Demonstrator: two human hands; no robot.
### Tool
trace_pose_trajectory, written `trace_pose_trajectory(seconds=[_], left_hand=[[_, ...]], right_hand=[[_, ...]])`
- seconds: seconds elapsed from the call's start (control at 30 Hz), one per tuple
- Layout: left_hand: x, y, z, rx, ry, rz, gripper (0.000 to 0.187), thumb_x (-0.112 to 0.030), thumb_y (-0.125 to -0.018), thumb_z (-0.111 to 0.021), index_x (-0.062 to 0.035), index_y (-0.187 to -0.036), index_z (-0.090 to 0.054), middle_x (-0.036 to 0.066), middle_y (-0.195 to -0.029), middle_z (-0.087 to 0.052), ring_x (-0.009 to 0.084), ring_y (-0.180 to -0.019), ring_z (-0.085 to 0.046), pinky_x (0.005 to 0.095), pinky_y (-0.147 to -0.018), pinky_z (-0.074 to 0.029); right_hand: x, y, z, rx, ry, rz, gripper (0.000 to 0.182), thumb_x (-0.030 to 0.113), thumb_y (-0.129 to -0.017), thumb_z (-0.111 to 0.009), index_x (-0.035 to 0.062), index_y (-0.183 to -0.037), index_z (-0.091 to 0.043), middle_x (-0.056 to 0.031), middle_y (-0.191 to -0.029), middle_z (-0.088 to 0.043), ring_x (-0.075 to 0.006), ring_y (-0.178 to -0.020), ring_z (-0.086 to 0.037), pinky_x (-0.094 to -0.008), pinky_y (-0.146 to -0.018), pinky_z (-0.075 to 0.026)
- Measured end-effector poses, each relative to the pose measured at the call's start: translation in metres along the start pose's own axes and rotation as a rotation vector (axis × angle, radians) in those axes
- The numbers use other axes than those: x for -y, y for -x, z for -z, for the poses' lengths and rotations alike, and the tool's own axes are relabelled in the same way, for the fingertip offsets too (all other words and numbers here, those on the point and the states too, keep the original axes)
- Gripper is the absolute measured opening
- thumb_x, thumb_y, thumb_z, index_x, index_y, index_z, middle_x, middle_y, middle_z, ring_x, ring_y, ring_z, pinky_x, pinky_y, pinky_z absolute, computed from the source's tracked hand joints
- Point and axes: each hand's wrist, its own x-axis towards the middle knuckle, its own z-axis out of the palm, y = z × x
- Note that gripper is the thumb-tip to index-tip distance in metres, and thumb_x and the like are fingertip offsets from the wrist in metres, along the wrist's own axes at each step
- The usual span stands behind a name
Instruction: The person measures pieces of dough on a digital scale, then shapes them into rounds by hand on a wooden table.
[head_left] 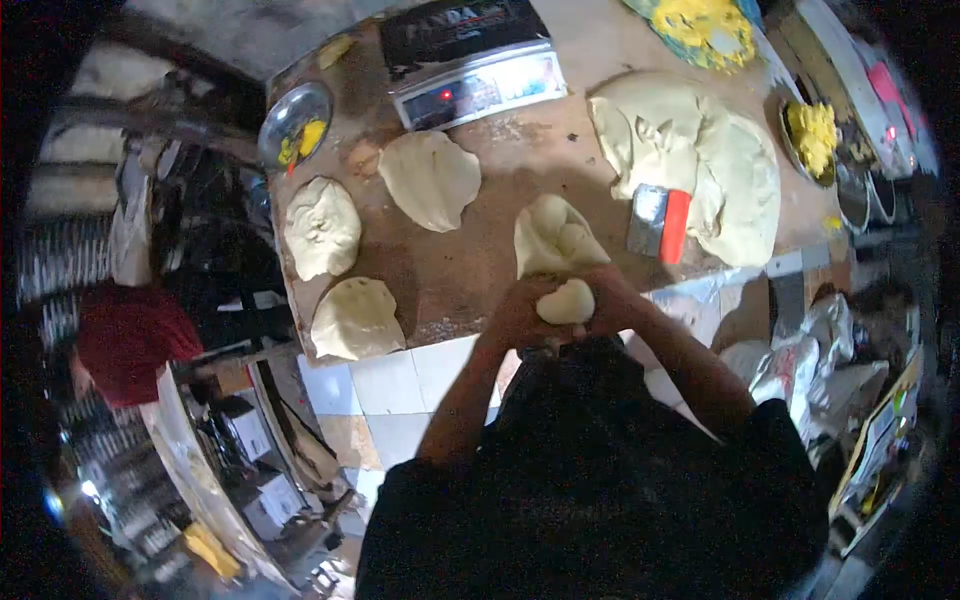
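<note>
Head view, dough ball [566, 301] cupped between left hand [518, 312] and right hand [607, 300], both closed around it

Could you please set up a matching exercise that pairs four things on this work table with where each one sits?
Things:
1. scale
2. scraper
3. small dough ball
4. metal bowl

Places:
A. held between the left hand and the right hand
B. at the table's far left corner, with yellow pieces inside
C. at the table's far edge, display lit
D. lying against the big dough mass

Pairs: 1-C, 2-D, 3-A, 4-B
</note>
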Motion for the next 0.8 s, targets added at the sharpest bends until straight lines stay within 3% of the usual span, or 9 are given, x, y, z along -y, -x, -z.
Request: trace_pose_trajectory(seconds=[0.1,0.13,0.23,0.3,0.33,0.4,0.47,0.6,0.8], left_hand=[[0.075,0.024,-0.055,0.151,-0.137,-0.08,0.079,-0.039,-0.053,-0.087,-0.0046,-0.118,-0.056,0.019,-0.119,-0.058,0.0355,-0.114,-0.053,0.0444,-0.098,-0.041],[0.039,0.018,-0.033,0.25,0.052,0.126,0.072,-0.036,-0.06,-0.084,-0.0053,-0.119,-0.056,0.019,-0.12,-0.057,0.0338,-0.109,-0.056,0.0432,-0.096,-0.043],[0.113,-0.036,0.0,-0.049,0.686,0.366,0.052,-0.035,-0.072,-0.076,-0.0054,-0.111,-0.058,0.018,-0.11,-0.062,0.0322,-0.099,-0.06,0.0416,-0.087,-0.048],[0.134,-0.098,0.043,-0.362,0.191,0.456,0.051,-0.039,-0.075,-0.075,-0.004,-0.108,-0.058,0.018,-0.099,-0.063,0.033,-0.092,-0.062,0.0423,-0.083,-0.049],[0.129,-0.128,0.068,-0.441,-0.617,0.388,0.058,-0.042,-0.071,-0.077,-0.0025,-0.109,-0.058,0.019,-0.093,-0.063,0.0347,-0.09,-0.061,0.0437,-0.083,-0.049],[0.077,-0.167,0.095,-0.199,-0.785,0.594,0.057,-0.045,-0.073,-0.074,-0.0038,-0.109,-0.058,0.02,-0.103,-0.06,0.035,-0.096,-0.059,0.0451,-0.082,-0.048],[0.086,-0.182,0.098,-0.205,-0.756,0.304,0.06,-0.048,-0.07,-0.074,-0.005,-0.109,-0.059,0.02,-0.104,-0.06,0.0346,-0.096,-0.059,0.0452,-0.082,-0.048],[0.046,-0.2,0.069,-0.226,-0.53,-0.233,0.074,-0.058,-0.058,-0.078,-0.0085,-0.11,-0.061,0.018,-0.1,-0.064,0.0317,-0.093,-0.062,0.043,-0.082,-0.048],[0.042,-0.174,0.061,0.129,-0.239,0.406,0.088,-0.06,-0.05,-0.081,-0.0075,-0.118,-0.06,0.017,-0.11,-0.063,0.0291,-0.106,-0.059,0.0427,-0.095,-0.043]], right_hand=[[-0.033,0.03,-0.027,0.148,-0.219,-0.32,0.056,0.033,-0.055,-0.084,0.0084,-0.1,-0.062,-0.0128,-0.095,-0.066,-0.0294,-0.088,-0.065,-0.0404,-0.079,-0.05],[-0.034,0.02,-0.018,0.209,-0.301,-0.419,0.059,0.034,-0.054,-0.084,0.0086,-0.102,-0.061,-0.0133,-0.097,-0.065,-0.0302,-0.09,-0.065,-0.0409,-0.081,-0.05],[-0.02,-0.049,0.041,0.049,-0.079,-0.135,0.065,0.044,-0.069,-0.075,0.0028,-0.114,-0.053,-0.0168,-0.105,-0.059,-0.0306,-0.095,-0.06,-0.0377,-0.085,-0.047],[-0.085,-0.101,0.035,-0.185,-0.235,-0.322,0.054,0.042,-0.079,-0.064,0.002,-0.113,-0.053,-0.0143,-0.103,-0.058,-0.0273,-0.094,-0.058,-0.0363,-0.084,-0.046],[-0.124,-0.122,0.026,-0.415,-0.378,-0.513,0.046,0.041,-0.089,-0.052,0.0013,-0.113,-0.052,-0.0118,-0.101,-0.057,-0.0239,-0.093,-0.057,-0.0348,-0.083,-0.046],[-0.144,-0.13,0.029,-0.651,-0.514,-0.707,0.042,0.039,-0.098,-0.041,0.0006,-0.112,-0.052,-0.0093,-0.1,-0.056,-0.0205,-0.092,-0.055,-0.0333,-0.082,-0.046],[-0.128,-0.1,0.036,-0.609,-0.333,-0.735,0.053,0.042,-0.093,-0.05,0.0051,-0.131,-0.044,-0.0148,-0.124,-0.052,-0.029,-0.106,-0.054,-0.0377,-0.096,-0.042],[-0.083,-0.044,-0.025,-0.807,-0.378,-0.342,0.053,0.025,-0.087,-0.058,0.0042,-0.132,-0.039,-0.0148,-0.122,-0.052,-0.0274,-0.104,-0.054,-0.0377,-0.092,-0.044],[-0.116,-0.06,-0.029,-0.539,-0.655,-0.447,0.067,0.01,-0.077,-0.07,0.0036,-0.134,-0.036,-0.015,-0.122,-0.052,-0.0255,-0.103,-0.056,-0.0392,-0.088,-0.047]])
